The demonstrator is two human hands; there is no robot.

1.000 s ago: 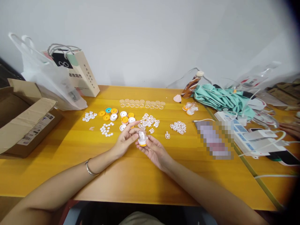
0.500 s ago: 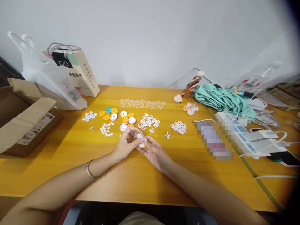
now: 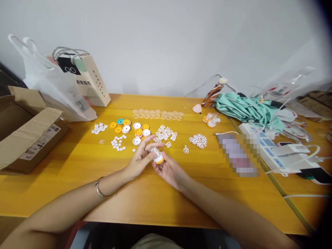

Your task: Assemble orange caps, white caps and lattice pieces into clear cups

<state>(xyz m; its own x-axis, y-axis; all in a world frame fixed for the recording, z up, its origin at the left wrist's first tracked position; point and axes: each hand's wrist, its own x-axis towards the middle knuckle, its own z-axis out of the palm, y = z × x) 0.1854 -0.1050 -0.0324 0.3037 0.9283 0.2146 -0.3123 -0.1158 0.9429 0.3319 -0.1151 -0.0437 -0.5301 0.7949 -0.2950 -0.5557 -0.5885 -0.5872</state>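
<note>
Between my hands, above the table's middle, is a small clear-domed container (image 3: 158,157) with a white and orange base. My right hand (image 3: 172,171) grips its base between thumb and fingers. The thumb of my left hand (image 3: 141,157) presses on the clear dome, its fingers stretched round the far side. What is inside the dome is too small to make out. Just beyond lie white and orange round bases (image 3: 138,132) and white openwork pieces (image 3: 166,134). Small white discs (image 3: 118,143) are scattered to the left.
Clear cups (image 3: 157,114) stand in rows at the back. More openwork pieces (image 3: 198,140) lie to the right, near a pixelated phone-like object (image 3: 237,155) and a power strip (image 3: 269,148). A bottle (image 3: 214,93) stands behind. An open cardboard box (image 3: 28,135) is at left.
The container has turned in my hands, so more of its dome and orange base shows. My left fingers have loosened and spread further out.
</note>
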